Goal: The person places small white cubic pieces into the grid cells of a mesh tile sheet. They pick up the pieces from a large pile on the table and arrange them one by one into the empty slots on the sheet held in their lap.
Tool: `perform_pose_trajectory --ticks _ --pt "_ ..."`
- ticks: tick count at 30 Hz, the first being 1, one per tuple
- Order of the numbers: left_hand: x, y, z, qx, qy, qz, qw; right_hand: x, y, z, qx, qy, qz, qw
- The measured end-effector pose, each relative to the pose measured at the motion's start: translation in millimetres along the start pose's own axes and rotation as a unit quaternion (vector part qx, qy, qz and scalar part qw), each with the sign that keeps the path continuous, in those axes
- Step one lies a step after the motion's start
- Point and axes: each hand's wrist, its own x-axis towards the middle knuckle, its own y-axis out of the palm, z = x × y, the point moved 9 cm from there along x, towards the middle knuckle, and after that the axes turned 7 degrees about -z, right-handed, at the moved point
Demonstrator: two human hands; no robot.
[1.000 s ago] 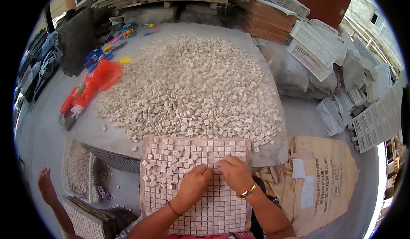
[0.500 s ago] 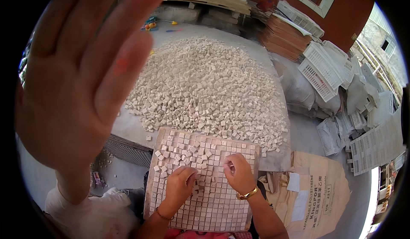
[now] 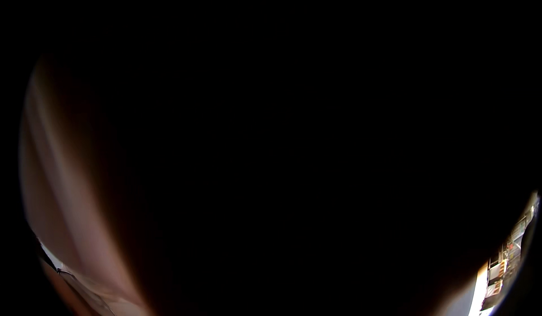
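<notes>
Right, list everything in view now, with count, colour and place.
Black area: one, black, across most of the picture; nothing can be made out in it.
Blurred shape, probably a hand close to the lens: one, colour unreliable in the blur, left side.
Pale patch: one, whitish, lower left; too small to identify.
Bright strip: one, white, lower right.
Grey patch: one, grey, lower right, left of the bright strip.
Clutter: cannot count, mixed colours, right edge.
Wearer's hands: none identifiable.
</notes>
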Motion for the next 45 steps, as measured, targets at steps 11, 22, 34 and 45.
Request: perform_pose_trajectory --ticks 11,22,34,45 --pt "7 16 -10 0.096 0.069 0.054 0.992 -14 -28 -17 0.024 0.096 -0.012 0.995" --pt "7 11 9 0.010 0.021 -0.006 1.000 -19 -35 -1 -0.094 0.029 -0.091 0.991" --pt "12 40 -4 0.056 0.072 0.034 0.995 -39 -68 -23 0.044 0.142 -0.089 0.985" --pt "1 -12 -1 0.044 0.018 -0.019 0.999 -37 -29 3 -0.040 -0.006 -0.081 0.996"
